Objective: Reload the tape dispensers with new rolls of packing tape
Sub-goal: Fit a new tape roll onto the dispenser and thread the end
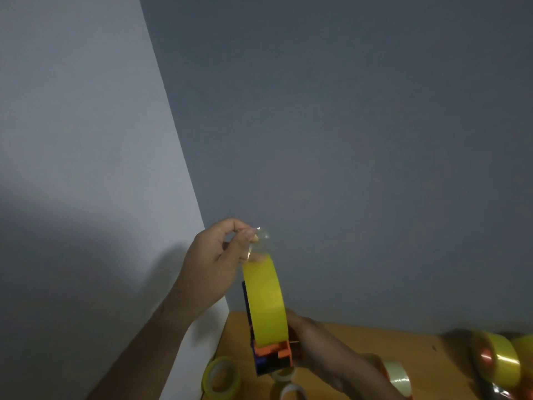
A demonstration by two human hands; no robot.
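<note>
A blue and orange tape dispenser (271,357) is held up above the wooden table (360,342), with a yellow roll of packing tape (265,301) mounted in it. My right hand (323,350) grips the dispenser from the right side. My left hand (219,255) is raised above the roll and pinches the clear loose tape end (258,241) between thumb and fingers, pulled up off the roll.
Loose tape rolls lie on the table: a yellow roll (220,376) at lower left, a pale roll (399,376) behind my right wrist, a white core (291,391) below the dispenser. More yellow rolls (501,359) sit at right. Grey walls meet in a corner behind.
</note>
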